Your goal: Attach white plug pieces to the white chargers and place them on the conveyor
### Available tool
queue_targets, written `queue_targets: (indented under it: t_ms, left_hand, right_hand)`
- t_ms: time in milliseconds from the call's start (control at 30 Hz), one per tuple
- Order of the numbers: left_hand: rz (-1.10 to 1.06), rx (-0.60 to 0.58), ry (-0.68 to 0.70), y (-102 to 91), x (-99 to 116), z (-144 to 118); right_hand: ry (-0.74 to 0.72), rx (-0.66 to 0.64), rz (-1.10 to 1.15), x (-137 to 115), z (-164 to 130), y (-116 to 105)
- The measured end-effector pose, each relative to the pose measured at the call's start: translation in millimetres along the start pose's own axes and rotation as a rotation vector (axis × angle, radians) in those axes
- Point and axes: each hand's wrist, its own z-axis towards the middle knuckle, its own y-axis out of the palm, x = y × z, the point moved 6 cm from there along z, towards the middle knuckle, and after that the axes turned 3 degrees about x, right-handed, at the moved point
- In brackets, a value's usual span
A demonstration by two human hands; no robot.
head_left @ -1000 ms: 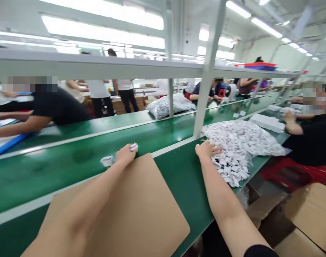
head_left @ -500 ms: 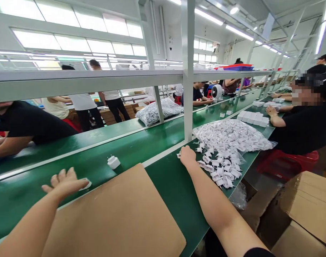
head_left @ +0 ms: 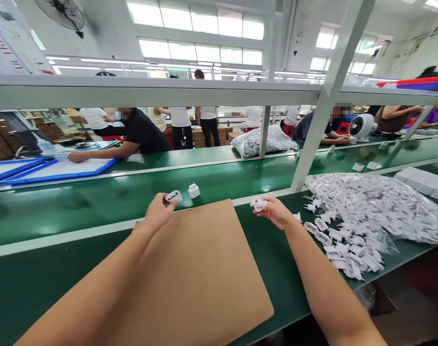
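Above the far edge of a brown cardboard sheet [head_left: 190,269] on the green bench [head_left: 78,216], the left hand [head_left: 157,216] pinches a white plug adapter [head_left: 173,196]; the right hand [head_left: 274,211] grips another adapter [head_left: 258,203]. Both look light, rigid and smooth, best gripped across the body.

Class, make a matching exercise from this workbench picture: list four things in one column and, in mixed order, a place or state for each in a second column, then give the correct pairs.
Things:
1. Small white plastic charger plug
2. Flat brown cardboard sheet
3. Clear plastic bag of white plugs
4. Lone white plug

Places or states:
A. Lying flat on the green bench under the forearms
B. Pinched in the left hand fingertips
C. Standing alone on the green conveyor belt
D. Spilling open beside the right hand

Pairs: 1-B, 2-A, 3-D, 4-C
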Motion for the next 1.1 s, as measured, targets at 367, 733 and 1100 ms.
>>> queue_targets:
  t_ms: [367,733,1100]
  left_hand:
    - [-0.461,-0.368,0.33,69.7,96,-157]
    - [-0.524,-0.405,0.441,65.6,97,-152]
    - [-0.467,-0.441,0.463,74.7,93,-148]
  right_hand:
    - [0.049,-0.149,0.054,14,-9,49]
    - [0.021,-0.122,-0.081,22,-13,73]
    - [-0.488,-0.187,-0.567,-7,-52,108]
